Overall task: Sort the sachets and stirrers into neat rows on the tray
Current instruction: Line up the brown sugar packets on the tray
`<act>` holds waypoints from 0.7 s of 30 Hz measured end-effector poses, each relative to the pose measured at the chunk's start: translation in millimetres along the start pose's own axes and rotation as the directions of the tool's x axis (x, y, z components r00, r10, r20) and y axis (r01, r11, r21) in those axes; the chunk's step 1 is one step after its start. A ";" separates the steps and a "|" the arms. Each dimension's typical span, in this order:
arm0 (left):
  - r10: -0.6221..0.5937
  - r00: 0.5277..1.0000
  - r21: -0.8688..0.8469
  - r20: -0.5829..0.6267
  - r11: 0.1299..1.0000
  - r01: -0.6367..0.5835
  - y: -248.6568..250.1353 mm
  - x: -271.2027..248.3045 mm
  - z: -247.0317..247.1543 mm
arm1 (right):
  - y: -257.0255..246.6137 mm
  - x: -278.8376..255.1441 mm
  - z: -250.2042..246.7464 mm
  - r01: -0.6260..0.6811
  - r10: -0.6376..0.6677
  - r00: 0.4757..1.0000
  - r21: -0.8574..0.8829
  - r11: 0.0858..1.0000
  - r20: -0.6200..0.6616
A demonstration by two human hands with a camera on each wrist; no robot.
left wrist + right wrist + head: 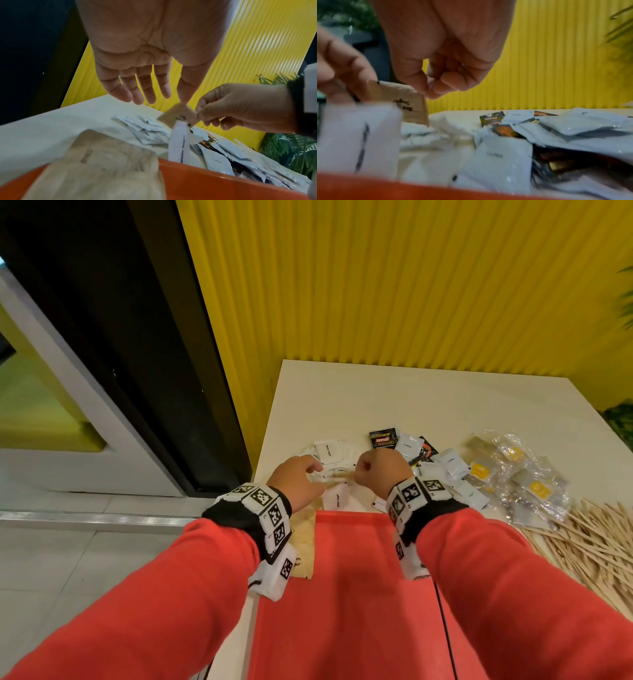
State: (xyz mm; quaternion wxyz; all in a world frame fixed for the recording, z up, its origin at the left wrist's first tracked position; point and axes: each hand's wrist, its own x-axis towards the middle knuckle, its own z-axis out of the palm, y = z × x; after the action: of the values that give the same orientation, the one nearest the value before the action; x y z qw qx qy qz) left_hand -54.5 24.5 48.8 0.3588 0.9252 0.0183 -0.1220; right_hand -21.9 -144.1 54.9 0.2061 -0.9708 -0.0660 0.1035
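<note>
A small brown paper sachet [178, 115] hangs in the air just past the far edge of the red tray [346, 577], over a loose pile of white sachets [330, 451] on the cream table [411, 402]. The right hand [380, 470] pinches one upper corner of it between thumb and curled forefinger, the other fingers folded into the palm. The left hand [298, 477] meets the opposite corner with its thumb tip, while its four fingers [149, 93] hang nearly straight and slightly apart, holding nothing. A white sachet [180, 140] stands blurred just below the brown one. Larger brown sachets [106, 166] lie on the tray's left part. To the right lie black coffee sachets [383, 440], clear packets with yellow labels [513, 474], and a heap of wooden stirrers [596, 539]. Both sleeves are red.
</note>
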 end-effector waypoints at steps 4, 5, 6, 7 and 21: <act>0.092 0.996 -0.158 -0.008 0.983 -0.092 6.1 -1.0 -0.3 | -2.5 -11.0 -14.8 -0.073 0.055 0.997 0.501 0.863 0.050; 0.108 0.994 -0.197 -0.018 0.974 -0.109 7.3 -1.0 -0.1 | -2.8 -13.8 -15.4 -0.102 0.051 0.994 0.606 0.789 0.101; 0.115 0.993 -0.240 -0.033 0.963 -0.119 7.9 -0.1 -0.3 | -3.4 -16.2 -15.1 -0.133 0.044 0.988 0.680 0.721 0.147; 0.115 0.992 -0.286 -0.045 0.950 -0.123 8.3 0.5 -1.7 | -3.7 -17.5 -13.3 -0.164 0.040 0.982 0.724 0.670 0.186; 0.056 0.938 -0.056 0.341 0.998 -0.040 -16.7 -29.8 -19.2 | -15.2 7.2 55.8 0.100 -0.032 0.969 -0.272 0.957 0.246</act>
State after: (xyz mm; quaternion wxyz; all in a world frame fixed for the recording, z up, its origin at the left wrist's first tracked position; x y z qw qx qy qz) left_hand -81.3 51.3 58.6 0.3818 0.8811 -0.0639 -0.2717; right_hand -28.9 -107.6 10.0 0.0595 -0.9678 -0.1371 0.2023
